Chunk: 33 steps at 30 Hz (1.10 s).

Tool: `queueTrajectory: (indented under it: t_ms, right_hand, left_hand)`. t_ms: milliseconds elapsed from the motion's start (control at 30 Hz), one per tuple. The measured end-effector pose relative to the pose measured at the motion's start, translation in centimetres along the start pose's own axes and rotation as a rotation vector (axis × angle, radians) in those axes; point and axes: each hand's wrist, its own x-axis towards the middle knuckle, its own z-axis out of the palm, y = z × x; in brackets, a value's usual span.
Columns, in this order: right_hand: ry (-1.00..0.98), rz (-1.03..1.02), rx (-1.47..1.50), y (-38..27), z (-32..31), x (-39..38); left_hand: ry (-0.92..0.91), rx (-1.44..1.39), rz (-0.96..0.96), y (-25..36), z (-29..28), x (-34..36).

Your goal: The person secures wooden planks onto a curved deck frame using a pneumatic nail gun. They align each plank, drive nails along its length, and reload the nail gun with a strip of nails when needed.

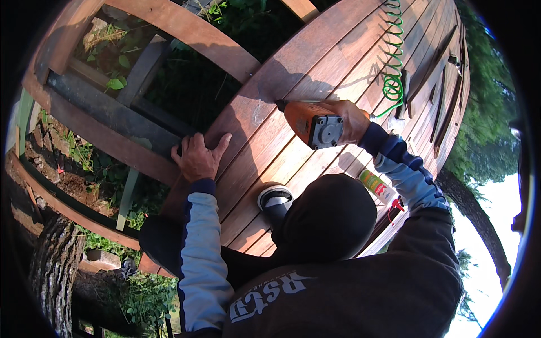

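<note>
My right hand [350, 120] is closed round the handle of an orange and grey air nail gun [309, 122]. The gun lies tilted low over the reddish deck boards [288, 160], its dark nose at or close to the wood near the border board; I cannot tell whether it touches. A coiled green air hose [393, 84] leads to the gun's back end near my right wrist. My left hand [199, 156] rests on the edge of the border board [235, 130], fingers and thumb apart, holding nothing.
Left of the deck, wooden beams [191, 31] frame open gaps above plants and soil. My sandalled foot [275, 201] is on the boards. A white bottle [378, 187] with a red cap [398, 204] lies near my right forearm. Dark wood strips [433, 70] lie farther right. A tree trunk [58, 265] stands lower left.
</note>
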Motion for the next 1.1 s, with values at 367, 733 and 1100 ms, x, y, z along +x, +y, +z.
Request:
queueTrajectory:
  t_ms: [367, 733, 1100]
  right_hand:
    - [0.015, -0.032, -0.007, 0.0, 0.1, 0.1]
    - [0.009, 0.014, -0.006, -0.2, -0.6, 0.5]
    - [0.088, -0.081, 0.067, -2.4, -0.8, 4.6]
  left_hand:
    - [-0.005, 0.003, -0.007, -0.1, 0.1, 0.0]
    - [-0.008, -0.02, 0.011, 0.2, -0.5, 0.2]
    - [0.013, -0.038, -0.008, 0.2, -0.5, 0.1]
